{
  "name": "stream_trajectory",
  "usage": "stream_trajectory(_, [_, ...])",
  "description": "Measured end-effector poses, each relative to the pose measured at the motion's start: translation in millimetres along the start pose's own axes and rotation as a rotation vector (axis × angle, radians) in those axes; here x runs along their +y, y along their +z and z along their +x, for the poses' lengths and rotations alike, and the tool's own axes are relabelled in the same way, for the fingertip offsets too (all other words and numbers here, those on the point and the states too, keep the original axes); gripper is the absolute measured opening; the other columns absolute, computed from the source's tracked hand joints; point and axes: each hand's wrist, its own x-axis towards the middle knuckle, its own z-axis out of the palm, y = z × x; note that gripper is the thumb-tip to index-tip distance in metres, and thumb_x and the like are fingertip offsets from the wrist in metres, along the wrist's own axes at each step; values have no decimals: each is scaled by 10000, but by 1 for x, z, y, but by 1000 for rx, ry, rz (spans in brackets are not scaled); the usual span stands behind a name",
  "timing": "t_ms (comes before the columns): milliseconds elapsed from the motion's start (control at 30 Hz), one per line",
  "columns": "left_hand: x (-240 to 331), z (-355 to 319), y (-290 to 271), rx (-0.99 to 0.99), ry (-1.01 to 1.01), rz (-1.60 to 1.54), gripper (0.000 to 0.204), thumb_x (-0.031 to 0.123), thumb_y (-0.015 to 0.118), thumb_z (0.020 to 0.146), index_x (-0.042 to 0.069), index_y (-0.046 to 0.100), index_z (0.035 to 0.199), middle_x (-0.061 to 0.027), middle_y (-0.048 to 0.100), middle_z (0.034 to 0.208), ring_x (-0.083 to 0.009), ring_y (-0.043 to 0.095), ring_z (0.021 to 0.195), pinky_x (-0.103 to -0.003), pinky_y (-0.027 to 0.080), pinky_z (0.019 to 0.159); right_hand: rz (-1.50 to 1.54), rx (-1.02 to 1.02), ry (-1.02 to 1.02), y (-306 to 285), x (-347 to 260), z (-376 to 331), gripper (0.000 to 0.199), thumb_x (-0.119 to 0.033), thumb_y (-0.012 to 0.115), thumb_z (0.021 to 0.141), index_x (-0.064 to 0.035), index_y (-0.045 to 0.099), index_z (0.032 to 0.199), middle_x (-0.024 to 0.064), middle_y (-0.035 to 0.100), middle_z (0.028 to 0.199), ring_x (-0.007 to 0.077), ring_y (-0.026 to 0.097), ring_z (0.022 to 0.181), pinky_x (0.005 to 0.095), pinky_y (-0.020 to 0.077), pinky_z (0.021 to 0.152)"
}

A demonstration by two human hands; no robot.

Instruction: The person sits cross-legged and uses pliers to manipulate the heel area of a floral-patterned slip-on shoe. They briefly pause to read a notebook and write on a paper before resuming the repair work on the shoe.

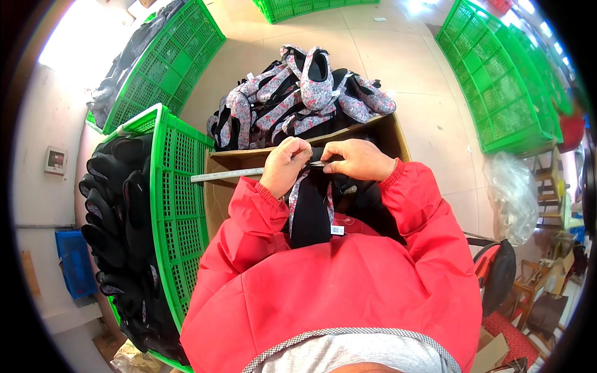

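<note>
A soft shoe [311,214] with a black sole and flowered edges hangs in front of my chest, a small white label near its lower end. My left hand [286,166] is closed, pinching the shoe's upper end. My right hand [360,160] is closed too, thumb and forefinger pressed together at the same end. Between the hands shows a thin silvery bit that I cannot make out. Just beyond them, a heap of flowered grey-and-pink shoes [317,74] with black linings is piled up.
Below my hands is an open cardboard box [398,140], with a pale measuring strip [227,174] across its left part. A green crate [180,211] full of black shoes [127,217] stands at my left. More green crates [491,81] and a clear plastic bag [513,193] are at the right.
</note>
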Motion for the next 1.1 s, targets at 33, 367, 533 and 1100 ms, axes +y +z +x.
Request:
stream_trajectory(33, [1,0,0,-1,5,6,46,57,595,961,49,589,916,35,516,786,-44,480,685,-203,420,621,-3,2,0,-1,-1,0,302,-369,684,846,-109,682,1000,103,701,922,304,665,887,398,498,770])
stream_trajectory(367, [-29,-10,-28,291,84,484,64,73,642,885,25,625,925,-55,618,839,-176,614,715,-303,496,664,524,170,-28,22,20,-15,216,-117,694,893,-31,633,1081,27,665,995,130,631,942,282,485,836])
stream_trajectory(533, [-46,-61,-62,269,-145,1151,198,29,595,807,89,667,981,-114,650,912,-337,626,904,-421,493,791,1135,327,147,88,60,-59,322,-104,724,887,-39,530,1135,25,599,1017,84,571,948,250,471,863])
stream_trajectory(1100, [12,-71,58,97,170,1009,261,199,767,705,102,730,944,-25,583,887,-243,566,910,-396,429,769,1288,428,182,158,52,-51,114,-92,653,938,-87,558,1001,-56,572,823,21,488,672,184,390,592])
